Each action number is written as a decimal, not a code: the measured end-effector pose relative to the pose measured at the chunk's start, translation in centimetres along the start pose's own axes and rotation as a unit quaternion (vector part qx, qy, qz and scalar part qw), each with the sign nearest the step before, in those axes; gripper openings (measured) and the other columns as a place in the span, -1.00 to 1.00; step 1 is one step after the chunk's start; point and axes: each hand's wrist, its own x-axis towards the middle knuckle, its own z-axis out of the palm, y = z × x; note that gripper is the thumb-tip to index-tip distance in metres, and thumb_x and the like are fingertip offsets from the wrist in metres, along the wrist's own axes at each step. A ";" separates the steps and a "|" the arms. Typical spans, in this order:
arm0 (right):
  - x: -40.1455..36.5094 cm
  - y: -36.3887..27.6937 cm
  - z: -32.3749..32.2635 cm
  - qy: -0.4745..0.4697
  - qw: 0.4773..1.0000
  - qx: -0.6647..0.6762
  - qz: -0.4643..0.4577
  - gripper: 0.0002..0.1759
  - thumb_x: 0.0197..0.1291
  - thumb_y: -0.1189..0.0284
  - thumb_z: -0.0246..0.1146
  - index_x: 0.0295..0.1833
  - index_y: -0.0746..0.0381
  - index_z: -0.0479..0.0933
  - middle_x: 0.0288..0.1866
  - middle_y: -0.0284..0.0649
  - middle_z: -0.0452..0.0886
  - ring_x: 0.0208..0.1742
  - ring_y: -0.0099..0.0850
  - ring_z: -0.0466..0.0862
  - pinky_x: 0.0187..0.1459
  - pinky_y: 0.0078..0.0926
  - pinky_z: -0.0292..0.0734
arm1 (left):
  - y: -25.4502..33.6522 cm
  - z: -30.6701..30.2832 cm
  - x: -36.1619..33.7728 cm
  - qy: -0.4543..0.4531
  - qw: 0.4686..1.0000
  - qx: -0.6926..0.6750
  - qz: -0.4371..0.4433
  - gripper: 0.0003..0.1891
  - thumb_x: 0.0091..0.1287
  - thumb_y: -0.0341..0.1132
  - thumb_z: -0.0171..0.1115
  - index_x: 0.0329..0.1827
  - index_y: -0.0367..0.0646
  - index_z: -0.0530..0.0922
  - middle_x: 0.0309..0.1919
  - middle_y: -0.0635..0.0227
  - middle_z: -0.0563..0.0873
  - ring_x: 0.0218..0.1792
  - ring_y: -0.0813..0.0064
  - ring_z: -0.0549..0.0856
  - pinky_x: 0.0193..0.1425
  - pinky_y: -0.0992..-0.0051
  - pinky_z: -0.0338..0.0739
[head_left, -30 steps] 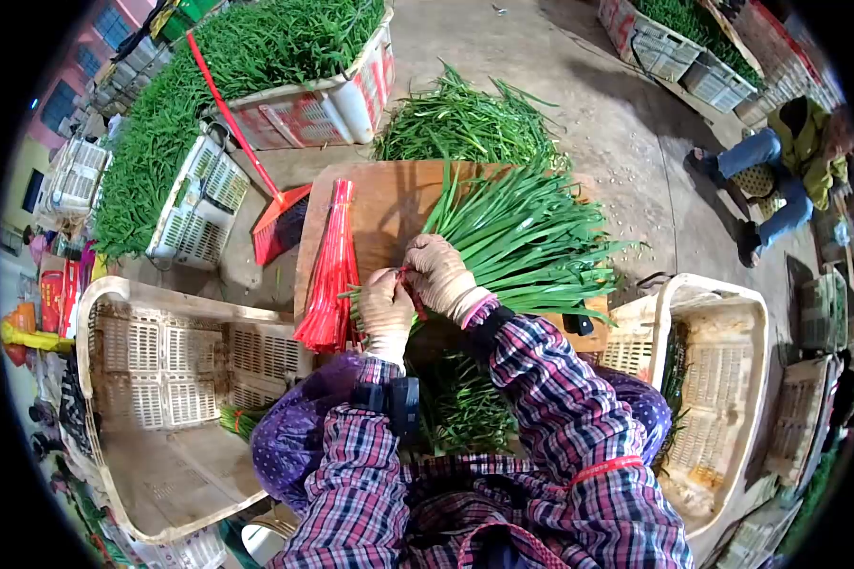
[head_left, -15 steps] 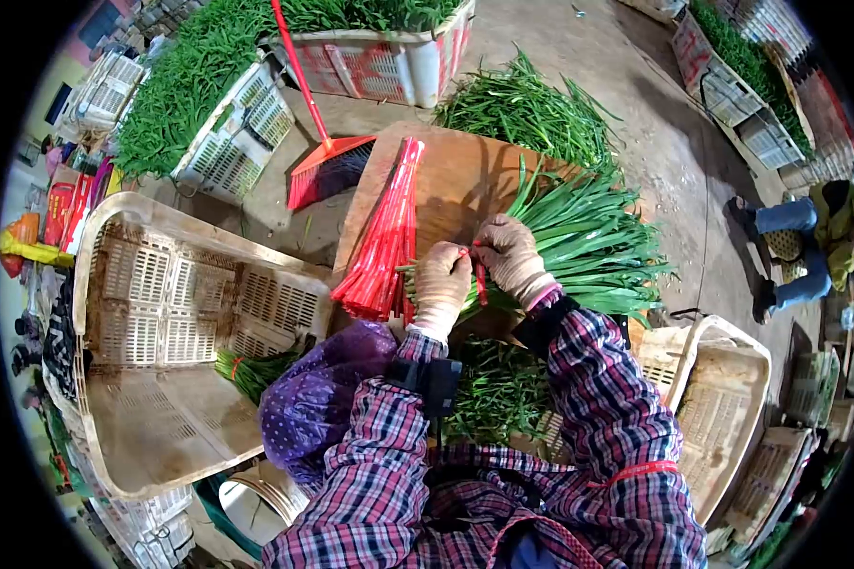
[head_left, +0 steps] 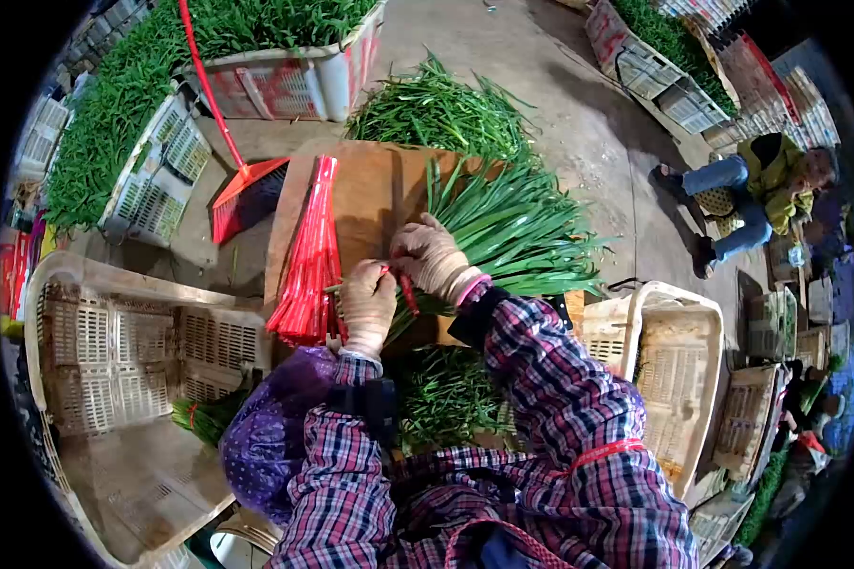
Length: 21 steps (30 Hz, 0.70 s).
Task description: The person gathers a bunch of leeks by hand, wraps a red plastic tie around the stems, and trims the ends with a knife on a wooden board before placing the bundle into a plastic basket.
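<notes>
Hands: left hand (head_left: 367,302) and right hand (head_left: 431,256), gloved, close together, fingertips pinched on a red tie (head_left: 408,292).
Green bunch: leafy stalks (head_left: 517,228) fanned across the right side of the desk (head_left: 361,190), their gathered end by the right hand.
Red strips: a bundle (head_left: 310,266) lying on the desk, just left of the left hand.
Below the desk edge: loose greens (head_left: 446,394).
Left crate: open (head_left: 128,379), holding a tied bunch (head_left: 204,414).
Right crate: pale plastic (head_left: 678,379).
Beyond the desk: a heap of greens (head_left: 441,114) on the floor (head_left: 579,142); a red broom (head_left: 247,190) to its left.
Far right: a seated person (head_left: 769,185).
</notes>
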 end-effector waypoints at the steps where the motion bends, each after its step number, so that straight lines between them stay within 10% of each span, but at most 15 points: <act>1: 0.1 0.2 0.1 0.009 1.000 0.030 -0.006 -0.89 -0.09 0.49 0.29 -0.38 0.11 0.52 -0.30 -0.35 0.57 -0.04 -0.33 0.54 0.31 -0.15 0.11 | 0.2 0.0 0.0 0.002 1.000 0.007 0.007 -0.92 0.09 -0.46 0.16 -0.37 -0.26 0.56 -0.38 0.12 0.63 -0.31 0.15 0.62 -0.17 0.30 0.50; 13: 0.1 1.6 0.5 -0.057 0.993 0.084 0.058 -0.90 -0.03 0.44 0.32 -0.39 0.14 0.53 -0.44 -0.27 0.56 -0.19 -0.28 0.59 0.39 -0.14 0.02 | 1.7 0.1 -0.6 0.037 0.999 -0.011 -0.004 -0.93 0.06 -0.48 0.23 -0.39 -0.24 0.55 -0.39 0.19 0.62 -0.31 0.17 0.61 -0.17 0.32 0.50; 18: 1.0 1.1 -0.4 -0.130 0.979 0.120 0.104 -0.82 -0.04 0.41 0.31 -0.33 0.27 0.56 -0.43 -0.12 0.59 -0.31 -0.21 0.58 -0.20 -0.35 0.48 | 1.7 0.1 -0.8 0.066 0.994 0.024 0.080 -0.92 0.05 -0.46 0.19 -0.38 -0.20 0.56 -0.42 0.17 0.60 -0.33 0.12 0.59 -0.24 0.27 0.48; 21: 2.7 -0.4 -2.1 -0.266 0.942 0.047 0.196 -0.69 -0.04 0.25 0.36 -0.23 0.22 0.60 -0.37 -0.14 0.64 -0.29 -0.30 0.61 -0.22 -0.36 0.49 | 1.6 0.0 -0.4 0.011 0.993 0.077 0.085 -0.89 0.04 -0.48 0.21 -0.35 -0.16 0.59 -0.45 0.17 0.58 -0.37 0.14 0.60 -0.27 0.30 0.50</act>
